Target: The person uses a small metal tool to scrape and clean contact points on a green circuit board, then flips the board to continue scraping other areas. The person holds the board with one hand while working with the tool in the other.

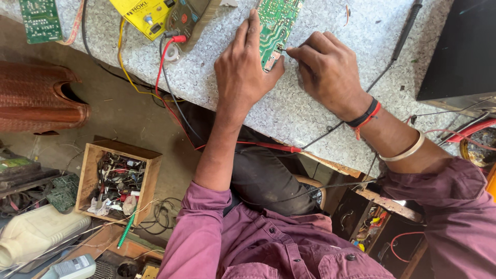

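Working on a green board (275, 28), the person sits at a speckled table (310, 108) and bends over it. The board lies flat near the far edge of the table, right between the two hands.

The left hand (243, 67) lies on the board's left side. Its fingers are stretched out and press down on the edge, so the board is pinned in place. It is not clenched; it is a flat, holding grip.

The right hand (328, 70) is curled, with thumb and finger pinched on something thin. The tip of that thin thing touches the board's right edge. It is too small to tell what it is; it may be a probe or a bit of wire. A black cord (385, 72) runs over the table behind this hand to a dark stick (411, 18) lying further back.

A yellow meter (144, 15) stands just left of the board, with red and black leads (165, 67) hanging off the table edge. Another green board (40, 19) lies far to the left. Down on the floor is a wooden box (118, 178) full of small parts.

It looks like the step in hand is touching one tiny spot on the board. Any next move needs a very steady pinch, and the left hand must keep the board from sliding.
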`<state>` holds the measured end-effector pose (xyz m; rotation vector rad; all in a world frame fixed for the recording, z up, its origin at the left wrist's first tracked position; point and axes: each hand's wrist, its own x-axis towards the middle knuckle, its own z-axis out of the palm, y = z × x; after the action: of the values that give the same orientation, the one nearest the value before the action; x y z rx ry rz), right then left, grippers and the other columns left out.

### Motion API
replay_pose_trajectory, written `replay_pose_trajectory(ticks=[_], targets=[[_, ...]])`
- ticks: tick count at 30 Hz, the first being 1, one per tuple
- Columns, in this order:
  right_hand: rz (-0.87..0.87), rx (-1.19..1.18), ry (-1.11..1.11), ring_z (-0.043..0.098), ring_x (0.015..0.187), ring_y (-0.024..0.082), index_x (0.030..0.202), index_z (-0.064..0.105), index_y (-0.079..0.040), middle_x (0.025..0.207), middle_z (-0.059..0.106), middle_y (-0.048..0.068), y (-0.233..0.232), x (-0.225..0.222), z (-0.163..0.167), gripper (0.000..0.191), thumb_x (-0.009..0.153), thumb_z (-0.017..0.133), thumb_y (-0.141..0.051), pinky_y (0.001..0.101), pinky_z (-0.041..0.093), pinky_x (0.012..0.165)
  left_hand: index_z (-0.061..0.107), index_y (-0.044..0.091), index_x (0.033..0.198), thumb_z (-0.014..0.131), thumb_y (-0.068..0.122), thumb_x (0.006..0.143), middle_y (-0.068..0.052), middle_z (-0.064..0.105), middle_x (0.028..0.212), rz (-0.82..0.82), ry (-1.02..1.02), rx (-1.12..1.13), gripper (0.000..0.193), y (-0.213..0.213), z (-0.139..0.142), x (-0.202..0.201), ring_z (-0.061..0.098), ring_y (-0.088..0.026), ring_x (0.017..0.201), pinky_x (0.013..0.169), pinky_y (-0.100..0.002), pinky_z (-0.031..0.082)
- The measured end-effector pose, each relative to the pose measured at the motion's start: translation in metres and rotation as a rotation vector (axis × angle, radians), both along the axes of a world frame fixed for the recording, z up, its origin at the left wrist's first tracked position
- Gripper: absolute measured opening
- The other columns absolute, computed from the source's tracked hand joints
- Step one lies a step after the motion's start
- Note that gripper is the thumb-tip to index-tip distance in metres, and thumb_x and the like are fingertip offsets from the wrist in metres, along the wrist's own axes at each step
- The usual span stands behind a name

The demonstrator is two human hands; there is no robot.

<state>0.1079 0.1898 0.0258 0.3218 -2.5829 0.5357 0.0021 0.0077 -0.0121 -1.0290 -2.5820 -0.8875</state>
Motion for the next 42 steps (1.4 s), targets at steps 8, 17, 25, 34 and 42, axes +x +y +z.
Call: replay_pose_trajectory(ticks=[8,17,25,34,42], targets=[[0.017,-0.097,-0.031,0.064,0.091,0.028,0.112,0.076,-0.005,0.096,0.063,0.009,-0.003,0.001,0.001,0.021,0.092,0.072,0.002,0.0409,0.054,0.078,0.037,-0.003,0.154,0.084,0.04,0.083,-0.021,0.056,0.147,0.008,-0.026,0.009,0.095,0.0,0.003,0.001,0.07,-0.036,0.116,0.094,-0.043,0.059],[0.019,-0.137,-0.047,0.065,0.089,0.027,0.111,0.077,-0.005,0.095,0.064,0.009,0.002,0.004,-0.006,0.023,0.091,0.07,0.005,0.0403,0.054,0.077,0.037,-0.002,0.154,0.085,0.039,0.083,-0.021,0.056,0.147,0.003,-0.039,0.028,0.096,0.001,0.003,-0.001,0.07,-0.036,0.116,0.094,-0.043,0.059],[-0.027,-0.155,-0.05,0.065,0.089,0.027,0.11,0.077,-0.006,0.096,0.063,0.009,0.008,0.0,-0.008,0.024,0.091,0.069,0.006,0.0403,0.054,0.077,0.035,-0.004,0.154,0.087,0.042,0.083,-0.023,0.054,0.147,-0.013,-0.025,0.033,0.099,0.002,-0.002,-0.004,0.07,-0.036,0.118,0.095,-0.043,0.059],[-0.006,-0.134,-0.021,0.065,0.091,0.028,0.112,0.077,-0.006,0.098,0.063,0.009,0.001,0.002,-0.004,0.026,0.09,0.071,0.006,0.0402,0.054,0.078,0.037,-0.003,0.154,0.086,0.038,0.084,-0.021,0.055,0.148,-0.002,-0.036,0.048,0.094,0.001,0.002,0.0,0.069,-0.036,0.118,0.096,-0.043,0.058],[-0.007,-0.106,-0.028,0.065,0.093,0.028,0.115,0.077,-0.006,0.101,0.064,0.009,0.003,0.002,-0.004,0.028,0.09,0.071,0.006,0.0397,0.054,0.079,0.036,-0.002,0.155,0.087,0.039,0.085,-0.021,0.056,0.147,-0.012,-0.027,0.061,0.095,0.001,-0.001,-0.001,0.07,-0.035,0.117,0.096,-0.042,0.059]])
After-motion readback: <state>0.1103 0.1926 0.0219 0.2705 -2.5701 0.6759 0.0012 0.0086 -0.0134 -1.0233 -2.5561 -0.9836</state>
